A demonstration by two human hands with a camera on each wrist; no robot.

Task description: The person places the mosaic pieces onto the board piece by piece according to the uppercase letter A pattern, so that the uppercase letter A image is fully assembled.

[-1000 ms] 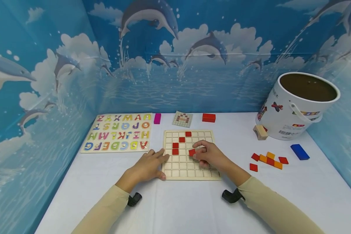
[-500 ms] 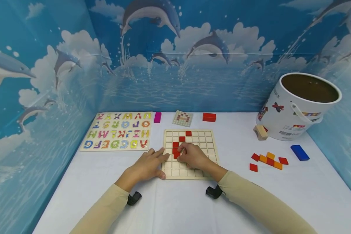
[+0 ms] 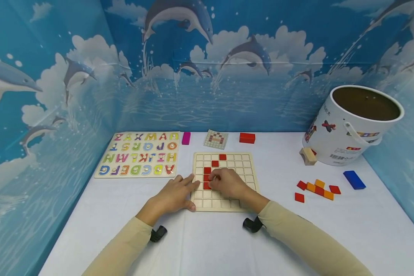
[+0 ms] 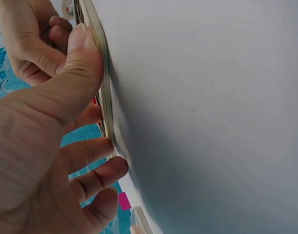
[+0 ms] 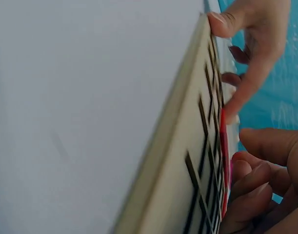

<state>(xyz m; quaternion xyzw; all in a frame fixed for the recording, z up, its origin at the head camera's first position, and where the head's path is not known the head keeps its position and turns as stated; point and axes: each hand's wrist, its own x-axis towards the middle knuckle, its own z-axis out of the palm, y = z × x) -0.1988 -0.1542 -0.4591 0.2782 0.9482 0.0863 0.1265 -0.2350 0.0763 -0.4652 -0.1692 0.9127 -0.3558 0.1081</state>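
"What are the right hand's fingers doing?"

"The right hand (image 3: 229,184) hangs over the grid board (image 3: 245,171), thumb and forefinger bent with a narrow gap between them, the other fingers curled. The tips are right at the lowest red tile (image 3: 206,186). I can't tell whether they pinch it or just touch it."

"And the left hand?"

"The left hand (image 3: 175,194) has its fingers spread and loosely straight. It rests along the grid board's left edge, thumb at the near-left corner, and grips nothing."

"Where do the red tiles lie?"

"Five show on the grid board. Three, counting that lowest one, run down its second column from the left; the other two (image 3: 219,160) step diagonally up to its far row."

"What's around it?"

"Just beyond the grid board's far edge lies a pattern card (image 3: 216,139), with a magenta block (image 3: 186,138) to the left of the card and a red block (image 3: 247,138) to the right. The letter board (image 3: 137,155) is left of the grid board."

"And on the other side?"

"Well to the grid board's right are loose red and orange tiles (image 3: 319,190), then a blue block (image 3: 354,179). Farther back on that side, a wooden arch block (image 3: 308,156) stands by a white bucket (image 3: 345,143)."
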